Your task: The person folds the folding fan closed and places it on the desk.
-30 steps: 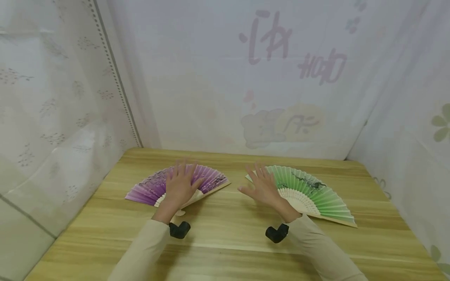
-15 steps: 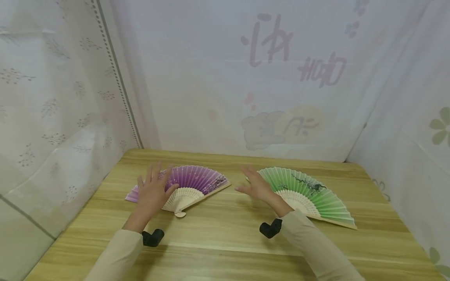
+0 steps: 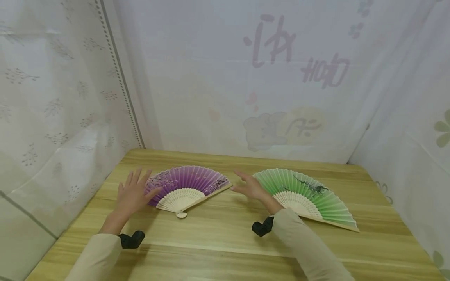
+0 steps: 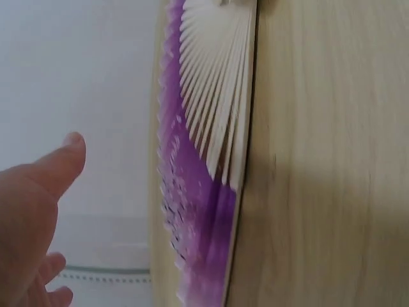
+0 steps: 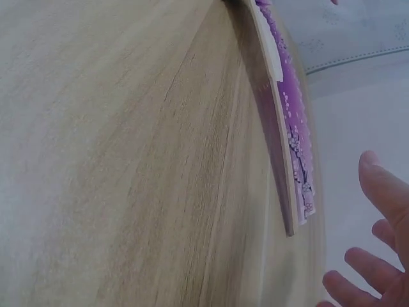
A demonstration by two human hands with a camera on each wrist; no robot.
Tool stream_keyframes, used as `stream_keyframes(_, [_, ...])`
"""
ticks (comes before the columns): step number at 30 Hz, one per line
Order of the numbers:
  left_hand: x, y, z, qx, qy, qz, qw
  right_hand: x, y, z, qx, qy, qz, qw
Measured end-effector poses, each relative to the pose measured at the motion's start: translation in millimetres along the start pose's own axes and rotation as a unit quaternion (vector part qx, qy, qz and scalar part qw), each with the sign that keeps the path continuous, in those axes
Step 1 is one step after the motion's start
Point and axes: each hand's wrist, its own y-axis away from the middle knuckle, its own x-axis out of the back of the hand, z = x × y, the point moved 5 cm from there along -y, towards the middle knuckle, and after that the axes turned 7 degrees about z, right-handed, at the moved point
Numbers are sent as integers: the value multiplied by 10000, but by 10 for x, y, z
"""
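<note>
In front of us, on a yellowish wood-grained bench (image 3: 197,242), an unfolded purple hand fan (image 3: 193,177) of pleated, blossom-printed fabric lay spread on pale pierced ribs. To its right lay an unfolded green hand fan (image 3: 299,185) with a dark print we could not make out. Our left hand (image 3: 131,197), fingers straight and spread, hung over the purple fan's left end; our right hand (image 3: 252,189), fingers loosely extended, hung just off its right tip. Both hands held nothing. We judged the purple fan light, its fabric soft and its ribs easily snapped, best taken by its stiff outer stick (image 3: 207,198). Our left hand hid its left end; the wrist views cut off both hands.
</note>
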Motion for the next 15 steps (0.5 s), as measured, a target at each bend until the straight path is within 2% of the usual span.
stream_keyframes(4, [14,-2,-92,-89,63,0,9999,-70,-60,35,72,-443,-229,9987])
stream_keyframes(7, [10,-20,-149,-287,186,55,9994,-99,-101,52,20,-592,-252,9979])
stream_keyframes(12, [-23,-28,-247,-542,713,65,9960,-151,-145,53,-77,-746,-247,9969])
stream_keyframes(15, [-54,-10,-313,-497,1135,-113,9922,-195,-160,71,-305,-755,-269,9963])
